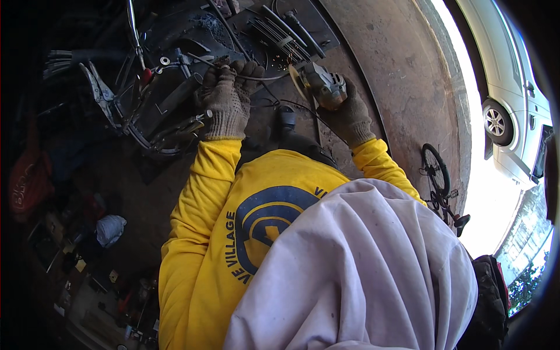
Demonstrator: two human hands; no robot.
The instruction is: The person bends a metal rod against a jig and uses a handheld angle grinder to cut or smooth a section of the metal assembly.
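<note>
My right hand (352,116), in a knitted work glove, is wrapped round an angle grinder (324,86). The grinder's tan disc (299,83) meets the right end of a thin metal rod (265,78), and orange sparks fly up from that spot. Closed round the same rod is my gloved left hand (226,99), with the rod crossing it and poking out to the upper left. Several pliers-like clamps with shiny handles hang close to the left hand, among them locking pliers (100,93).
Beyond my hands lies a bundle of thin metal bars (280,38) on a dark bench. A bicycle (437,175) is on the floor at the right, and a light-coloured car (506,76) is parked outside. Cluttered items fill the dark lower left, including a pale cloth bundle (111,230).
</note>
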